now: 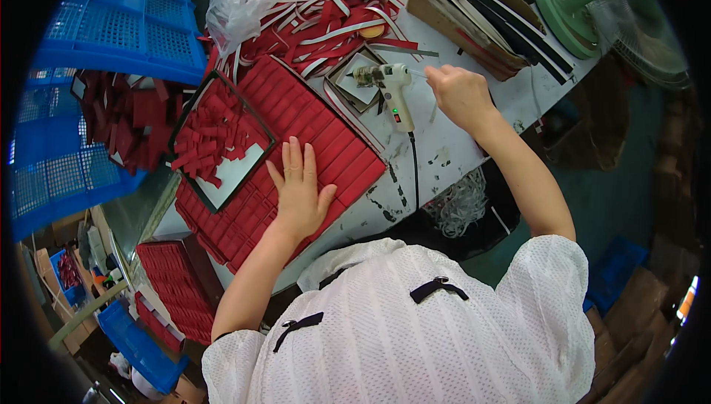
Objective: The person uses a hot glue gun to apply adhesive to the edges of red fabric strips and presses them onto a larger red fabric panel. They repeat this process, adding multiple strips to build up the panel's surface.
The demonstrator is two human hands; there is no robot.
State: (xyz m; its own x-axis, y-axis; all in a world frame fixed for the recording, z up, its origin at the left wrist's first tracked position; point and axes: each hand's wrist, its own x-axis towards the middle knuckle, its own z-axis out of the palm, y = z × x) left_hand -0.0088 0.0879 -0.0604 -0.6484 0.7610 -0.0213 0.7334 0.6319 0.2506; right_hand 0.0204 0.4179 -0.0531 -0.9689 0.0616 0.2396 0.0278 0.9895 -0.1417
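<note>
My left hand (298,189) lies open, fingers stretched, on a broad block of red pieces packed in rows (337,154). To the right, my right hand (461,97) is closed in a pinch at the back end of a white glue gun (394,93). A thin pale glue stick (418,73) runs from the gun to those fingertips. The gun's nozzle points left over a small dark-edged tray (358,82), and a green light glows on its handle. Left of my left hand, a black-edged tray (255,154) holds small cut red pieces (211,128).
Red and white ribbons (326,22) and a clear plastic bag (259,4) pile up at the back. A cardboard box (474,22) and a green fan (570,8) stand back right. Blue crates (122,22) crowd the left. A black cord (415,171) hangs from the gun.
</note>
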